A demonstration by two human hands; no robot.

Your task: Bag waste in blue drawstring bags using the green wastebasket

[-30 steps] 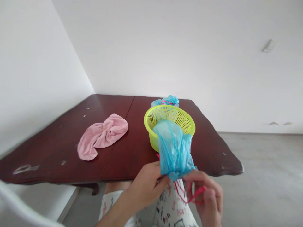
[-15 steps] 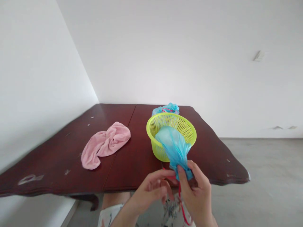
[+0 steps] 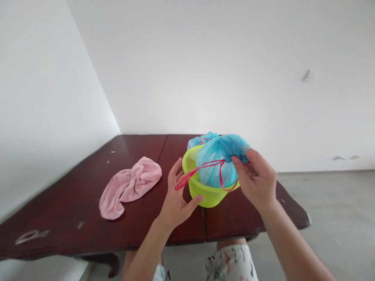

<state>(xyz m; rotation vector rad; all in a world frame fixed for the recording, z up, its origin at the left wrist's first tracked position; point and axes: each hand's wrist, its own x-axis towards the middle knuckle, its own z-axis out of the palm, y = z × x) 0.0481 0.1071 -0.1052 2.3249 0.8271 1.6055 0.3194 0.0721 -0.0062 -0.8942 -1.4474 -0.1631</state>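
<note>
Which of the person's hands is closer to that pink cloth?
The left. The left hand is open just right of the pink cloth, apart from it; the right hand is farther right, across the green basket, holding the blue bag.

The front bag (image 3: 212, 171) is translucent sky blue, deeper where it gathers, with a bright pinkish-red drawstring (image 3: 185, 180), and the rear bag (image 3: 193, 143) repeats both colours. The basket (image 3: 208, 198) is vivid yellow-green, patterned with a grid of small holes, and the cloth (image 3: 136, 181) plain soft pink against the dark reddish-brown tabletop (image 3: 175, 150). White legwear (image 3: 234, 263) carries scattered black and orange-red figures; the wall (image 3: 190, 70) is white, the floor (image 3: 336, 210) grey.
</note>
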